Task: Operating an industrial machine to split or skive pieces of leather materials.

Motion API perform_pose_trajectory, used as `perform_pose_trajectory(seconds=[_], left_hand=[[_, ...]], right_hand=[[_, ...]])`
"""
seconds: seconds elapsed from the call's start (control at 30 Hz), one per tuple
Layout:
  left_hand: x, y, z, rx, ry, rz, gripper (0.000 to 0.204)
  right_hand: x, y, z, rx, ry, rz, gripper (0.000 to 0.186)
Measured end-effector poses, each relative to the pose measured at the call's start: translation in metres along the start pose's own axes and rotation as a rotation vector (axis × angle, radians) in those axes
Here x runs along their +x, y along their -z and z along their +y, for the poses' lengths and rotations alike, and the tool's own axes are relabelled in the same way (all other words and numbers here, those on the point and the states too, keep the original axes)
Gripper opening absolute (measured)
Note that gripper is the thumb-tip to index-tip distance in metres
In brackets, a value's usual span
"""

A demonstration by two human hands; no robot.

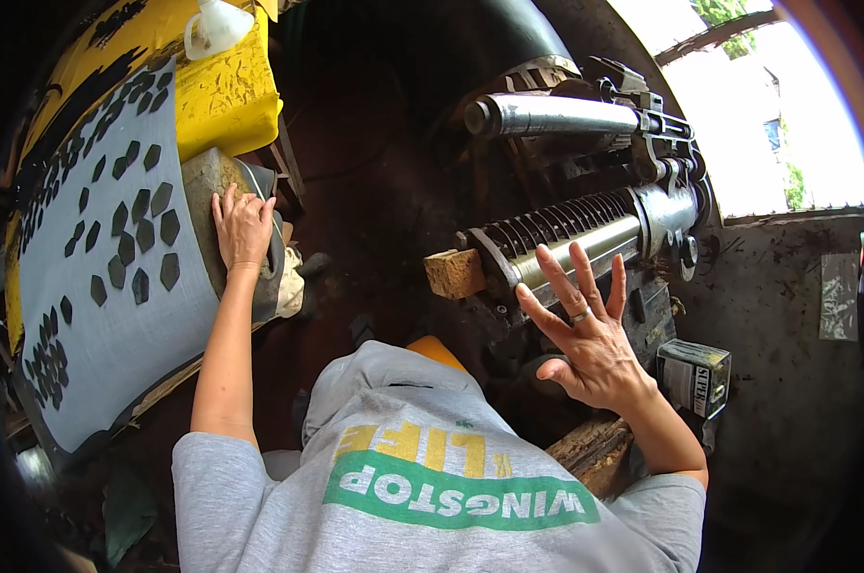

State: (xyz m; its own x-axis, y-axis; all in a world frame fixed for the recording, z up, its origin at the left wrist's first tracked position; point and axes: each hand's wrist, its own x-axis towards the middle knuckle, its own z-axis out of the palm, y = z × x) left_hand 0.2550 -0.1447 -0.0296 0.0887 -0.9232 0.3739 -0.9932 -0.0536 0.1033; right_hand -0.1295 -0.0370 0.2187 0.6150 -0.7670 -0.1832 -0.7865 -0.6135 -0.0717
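My left hand (244, 232) lies on the edge of a worn brownish block (210, 181), its fingers slightly bent and resting on the surface. Folded dark rubbery material (277, 250) hangs beside that hand. To its left stretches a pale grey sheet (126, 344), scattered with small dark angular pieces (145, 236). Raised with fingers spread, my right hand (589, 329) holds nothing and wears a ring. Behind it in the view is a machine with a shiny metal roller (575, 250) and a row of dark ribs. From the roller's near end sticks out a wooden block (454, 274).
A yellow container (226, 100) with a white plastic funnel-like piece (219, 29) stands at the far left. Another metal cylinder (556, 115) lies farther back. A rectangular tin (693, 377) and a rough timber (594, 454) are at the right, near the wall and bright window.
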Motion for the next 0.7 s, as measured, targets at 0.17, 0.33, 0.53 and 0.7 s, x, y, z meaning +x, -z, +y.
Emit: perform_pose_trajectory(seconds=[0.17,0.33,0.53,0.7], left_hand=[[0.0011,0.0006,0.0015,0.014,-0.001,-0.013,0.030],[0.0006,0.0010,0.0014,-0.002,0.008,-0.015,0.030],[0.0015,0.0039,0.0023,-0.011,0.000,-0.007,0.031],[0.0004,0.0020,0.0014,-0.014,0.004,-0.013,0.030]], right_hand=[[-0.0019,-0.0001,-0.0007,0.030,-0.020,-0.018,0.074],[-0.0019,0.0008,-0.0005,0.044,-0.023,-0.025,0.073],[-0.0031,0.0012,0.0007,0.091,-0.035,-0.043,0.073],[-0.0020,0.0063,0.0029,0.136,-0.046,-0.027,0.070]])
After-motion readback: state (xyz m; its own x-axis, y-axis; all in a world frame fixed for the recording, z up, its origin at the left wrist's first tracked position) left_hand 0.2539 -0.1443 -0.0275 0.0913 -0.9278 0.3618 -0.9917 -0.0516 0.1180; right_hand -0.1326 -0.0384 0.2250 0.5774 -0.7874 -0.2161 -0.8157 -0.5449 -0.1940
